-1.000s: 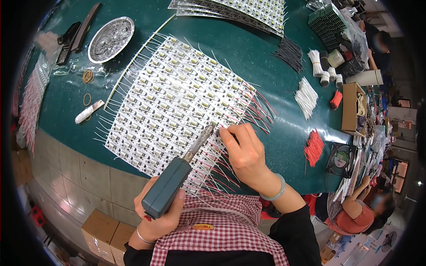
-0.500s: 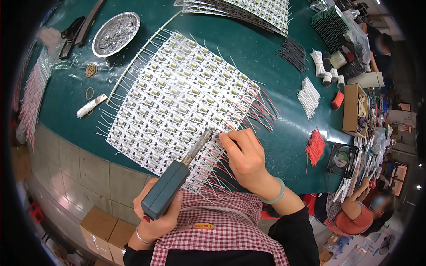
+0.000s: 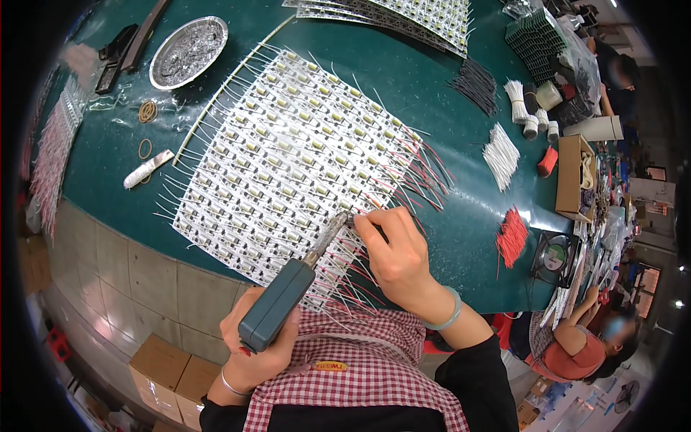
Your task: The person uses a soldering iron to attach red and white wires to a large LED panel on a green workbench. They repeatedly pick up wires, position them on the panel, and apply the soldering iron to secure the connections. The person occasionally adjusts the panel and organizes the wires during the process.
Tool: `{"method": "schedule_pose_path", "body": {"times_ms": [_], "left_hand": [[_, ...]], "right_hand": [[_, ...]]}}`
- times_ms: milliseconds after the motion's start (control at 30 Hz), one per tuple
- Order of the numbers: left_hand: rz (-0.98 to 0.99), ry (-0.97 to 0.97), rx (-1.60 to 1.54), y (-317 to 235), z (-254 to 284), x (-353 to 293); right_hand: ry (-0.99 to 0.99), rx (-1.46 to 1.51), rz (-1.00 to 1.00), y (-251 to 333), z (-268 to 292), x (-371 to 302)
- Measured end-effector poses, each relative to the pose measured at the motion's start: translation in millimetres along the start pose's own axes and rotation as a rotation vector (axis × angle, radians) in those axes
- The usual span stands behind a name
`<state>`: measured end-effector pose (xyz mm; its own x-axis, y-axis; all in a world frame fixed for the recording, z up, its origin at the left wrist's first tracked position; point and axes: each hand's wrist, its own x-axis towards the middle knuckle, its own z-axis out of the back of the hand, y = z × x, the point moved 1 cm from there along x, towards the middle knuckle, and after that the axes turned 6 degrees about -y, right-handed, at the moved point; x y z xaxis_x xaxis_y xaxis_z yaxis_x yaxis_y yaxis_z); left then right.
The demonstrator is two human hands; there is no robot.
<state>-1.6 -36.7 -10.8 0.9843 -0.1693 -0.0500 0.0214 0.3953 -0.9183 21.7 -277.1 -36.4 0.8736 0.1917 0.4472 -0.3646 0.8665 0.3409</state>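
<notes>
My left hand [image 3: 252, 344] is wrapped round the dark green handle of a soldering gun [image 3: 277, 306]. Its long greyish tip reaches up and to the right, down to a sheet of white circuit boards [image 3: 288, 155] with many small components. Close to the tip, the thumb and fingers of my right hand [image 3: 399, 252] are pinched together over the sheet's right part. What they hold is mostly hidden; a small dark bit shows at the fingertips. Red wires [image 3: 432, 165] and white wires stick out along the sheet's right edge, and thin white wires line its left edge.
A metal bowl [image 3: 188, 54] of silvery scraps stands at the far left. Black wires [image 3: 473, 86], white wires [image 3: 500, 157] and red wires [image 3: 512, 237] lie in piles on the right, near a small fan [image 3: 554, 255]. More board sheets [image 3: 403, 21] are stacked at the back. Other people sit at right.
The soldering gun and my left hand have shifted slightly to the right, its tip staying by my right fingertips. My right hand has barely moved.
</notes>
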Motion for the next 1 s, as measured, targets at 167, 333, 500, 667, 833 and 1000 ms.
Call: {"method": "schedule_pose_path", "body": {"times_ms": [167, 333, 500, 667, 833, 1000], "left_hand": [[-0.001, -0.020, -0.009, 0, -3, 1], [0.029, -0.047, -0.051, -2, -4, 1], [-0.016, -0.001, -0.018, 2, -2, -1], [-0.037, -0.022, -0.037, 9, 4, -9], [-0.045, 0.001, -0.046, 6, 5, -6], [-0.048, 0.003, -0.032, 6, 6, -8]], "right_hand": [[0.008, -0.013, 0.005, 1, 0, 1], [0.019, -0.020, 0.008, 3, 1, 2], [0.028, -0.031, -0.001, 2, 1, 0], [0.029, -0.029, 0.007, 3, 1, 2], [0.018, -0.026, 0.005, 3, 0, 1], [-0.016, -0.024, -0.008, 2, -1, -2]]}}
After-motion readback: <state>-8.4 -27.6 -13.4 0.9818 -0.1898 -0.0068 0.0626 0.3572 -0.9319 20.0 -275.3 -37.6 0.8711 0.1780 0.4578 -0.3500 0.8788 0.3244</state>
